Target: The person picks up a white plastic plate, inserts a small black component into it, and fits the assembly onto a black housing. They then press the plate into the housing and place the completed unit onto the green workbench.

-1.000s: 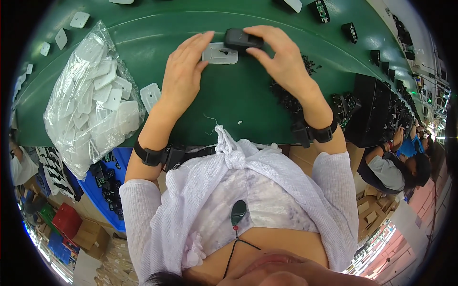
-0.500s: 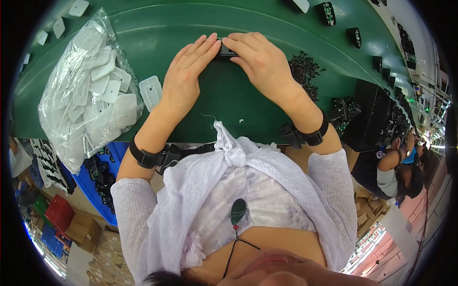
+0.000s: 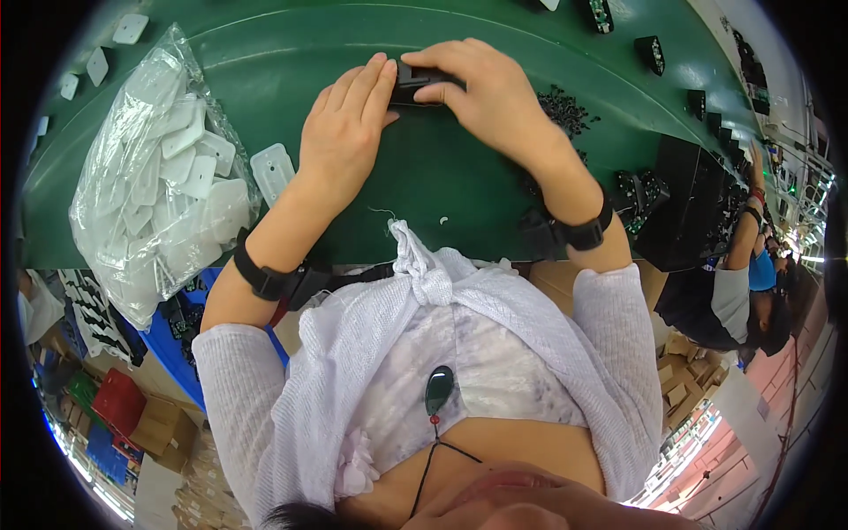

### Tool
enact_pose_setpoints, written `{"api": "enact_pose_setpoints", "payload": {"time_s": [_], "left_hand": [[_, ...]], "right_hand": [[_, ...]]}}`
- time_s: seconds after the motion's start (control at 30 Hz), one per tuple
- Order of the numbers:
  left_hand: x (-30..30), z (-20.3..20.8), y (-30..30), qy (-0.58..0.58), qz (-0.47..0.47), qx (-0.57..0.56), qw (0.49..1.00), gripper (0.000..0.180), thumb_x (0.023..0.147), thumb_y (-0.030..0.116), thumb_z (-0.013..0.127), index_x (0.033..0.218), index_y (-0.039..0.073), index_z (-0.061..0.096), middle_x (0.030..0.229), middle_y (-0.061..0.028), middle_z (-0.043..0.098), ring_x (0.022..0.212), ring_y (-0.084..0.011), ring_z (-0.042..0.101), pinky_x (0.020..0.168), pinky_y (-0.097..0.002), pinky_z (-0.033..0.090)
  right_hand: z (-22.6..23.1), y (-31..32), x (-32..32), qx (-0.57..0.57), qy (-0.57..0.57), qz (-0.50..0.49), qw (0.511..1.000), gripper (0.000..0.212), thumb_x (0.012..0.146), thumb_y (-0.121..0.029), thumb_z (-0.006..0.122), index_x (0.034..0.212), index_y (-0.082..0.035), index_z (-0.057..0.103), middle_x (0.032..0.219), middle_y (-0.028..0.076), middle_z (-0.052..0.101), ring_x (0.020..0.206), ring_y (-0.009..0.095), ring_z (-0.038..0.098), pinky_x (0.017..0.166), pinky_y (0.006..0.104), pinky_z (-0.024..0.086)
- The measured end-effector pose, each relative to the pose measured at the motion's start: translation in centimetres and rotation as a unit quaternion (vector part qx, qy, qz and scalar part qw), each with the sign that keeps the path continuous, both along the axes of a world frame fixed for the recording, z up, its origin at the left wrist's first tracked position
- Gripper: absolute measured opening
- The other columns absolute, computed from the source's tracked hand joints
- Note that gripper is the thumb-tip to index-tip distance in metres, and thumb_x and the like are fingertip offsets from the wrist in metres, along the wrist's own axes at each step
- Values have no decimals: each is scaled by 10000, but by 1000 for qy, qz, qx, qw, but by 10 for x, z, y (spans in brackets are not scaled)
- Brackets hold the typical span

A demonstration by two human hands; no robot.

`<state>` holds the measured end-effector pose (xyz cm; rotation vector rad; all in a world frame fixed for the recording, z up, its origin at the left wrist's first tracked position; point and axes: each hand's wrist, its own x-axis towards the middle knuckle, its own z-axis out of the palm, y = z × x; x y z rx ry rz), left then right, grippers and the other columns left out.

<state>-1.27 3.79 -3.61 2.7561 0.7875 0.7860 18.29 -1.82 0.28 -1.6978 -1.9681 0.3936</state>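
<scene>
A small black plastic case (image 3: 408, 79) lies between my two hands over the green table. My left hand (image 3: 347, 128) holds its left end, long fingers together along the side and the thumb tip showing below. From the right, my right hand (image 3: 499, 93) grips the case between its fingers on the far side and its thumb on the near side. Fingers cover both ends of the case. Left of my left forearm lies a white plastic plate (image 3: 272, 171) with small holes. A pile of small black parts (image 3: 565, 110) sits just right of my right hand.
A clear bag of white plates (image 3: 168, 177) fills the left of the green table (image 3: 424, 185). At the right stand a black box (image 3: 678, 203) and black units with circuit boards (image 3: 638, 194). More units line the far right edge. A co-worker (image 3: 733, 283) is at the right.
More of the black case shows now between my hands. My right thumb and fingers have spread further apart around it, and my left thumb has come into sight below.
</scene>
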Motion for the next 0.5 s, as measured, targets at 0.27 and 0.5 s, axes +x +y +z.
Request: {"api": "enact_pose_setpoints", "payload": {"time_s": [0.27, 0.5], "left_hand": [[4, 11, 4, -196, 60, -533, 821, 358, 904, 195, 674, 1141, -67, 620, 886, -99, 705, 804, -146, 655, 717, -268, 508], [4, 16, -4, -236, 49, -601, 762, 342, 934, 204, 641, 1148, -61, 620, 922, -105, 707, 789, -122, 641, 703, -246, 504]], "right_hand": [[2, -11, -9, -109, 524, -63, 843, 481, 892, -127, 693, 1326, -10, 521, 1210, 103, 611, 1126, 168, 574, 988, 299, 444], [1, -1, -15, -88, 480, -83, 869, 472, 872, -132, 719, 1300, -25, 552, 1148, 80, 636, 1046, 146, 599, 934, 281, 466]]}}
